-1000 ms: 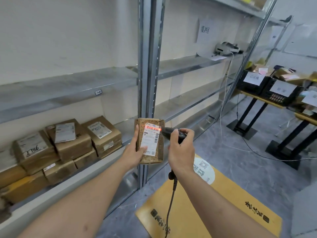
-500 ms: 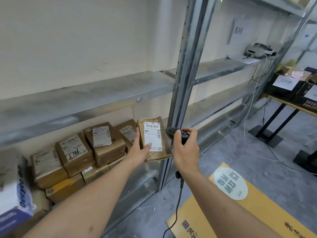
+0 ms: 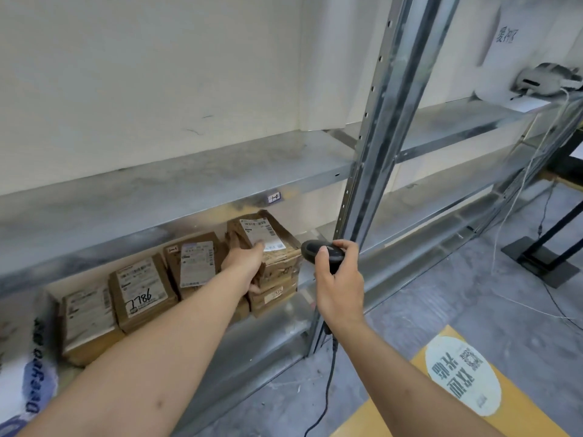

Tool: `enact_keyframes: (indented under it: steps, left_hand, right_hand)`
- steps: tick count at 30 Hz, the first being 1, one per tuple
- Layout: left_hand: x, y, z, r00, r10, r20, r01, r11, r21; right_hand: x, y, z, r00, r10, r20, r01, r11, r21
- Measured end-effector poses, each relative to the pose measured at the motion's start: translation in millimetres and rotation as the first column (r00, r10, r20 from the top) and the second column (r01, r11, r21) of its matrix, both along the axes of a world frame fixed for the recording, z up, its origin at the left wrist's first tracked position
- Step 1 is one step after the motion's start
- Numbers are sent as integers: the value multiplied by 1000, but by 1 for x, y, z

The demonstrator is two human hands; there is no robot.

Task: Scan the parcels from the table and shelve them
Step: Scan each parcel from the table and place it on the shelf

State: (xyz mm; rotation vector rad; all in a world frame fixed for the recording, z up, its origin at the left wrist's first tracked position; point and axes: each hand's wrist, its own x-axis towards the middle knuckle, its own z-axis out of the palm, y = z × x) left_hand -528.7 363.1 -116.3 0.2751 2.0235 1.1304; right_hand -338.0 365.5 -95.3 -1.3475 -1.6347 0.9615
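The parcel (image 3: 265, 244) has moved onto the shelf stack, left hand (image 3: 243, 266) still gripping it, right hand (image 3: 337, 275) clutching the scanner (image 3: 321, 252); set off-centre, it could topple.

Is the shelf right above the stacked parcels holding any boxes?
No, that shelf shows only bare metal above the parcels.

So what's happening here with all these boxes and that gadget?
A person is shelving parcels. The left hand holds a brown cardboard parcel with a white label, placing it on top of the stack at the right end of a row of similar boxes on a low metal shelf. The right hand holds a black corded barcode scanner just beside it. The shelf above shows no parcels.
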Motion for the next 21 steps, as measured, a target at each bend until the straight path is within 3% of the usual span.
enact_keyframes:
  steps: [3,5,7,9,12,14,16,21]
  left_hand:
    - [-5,17,-2,999,33,-29,-35,998,-56]
    - [-6,25,-6,966,-65,-249,25,986,-162]
    - [-8,27,-13,800,-300,-519,113,925,-362]
    - [-7,26,-24,581,-467,-667,140,864,-483]
    - [1,23,-29,347,-598,-723,290,801,-524]
    - [5,23,-32,237,-672,-701,368,730,-576]
    - [5,25,-37,206,-701,-683,370,702,-609]
    - [2,29,-31,273,-703,-657,380,706,-598]
  right_hand:
    - [-2,22,-10,1000,25,-9,-25,999,-24]
    - [-3,34,-16,999,40,-10,-41,998,-44]
    - [-5,43,-23,999,45,-19,-47,997,-69]
    - [-8,48,-28,999,37,-37,-41,995,-91]
    - [-12,50,-28,998,44,-44,-49,992,-114]
    - [-13,49,-27,997,58,-43,-63,991,-118]
    - [-13,49,-26,996,66,-51,-72,991,-117]
    - [-13,49,-24,995,80,-67,-87,990,-112]
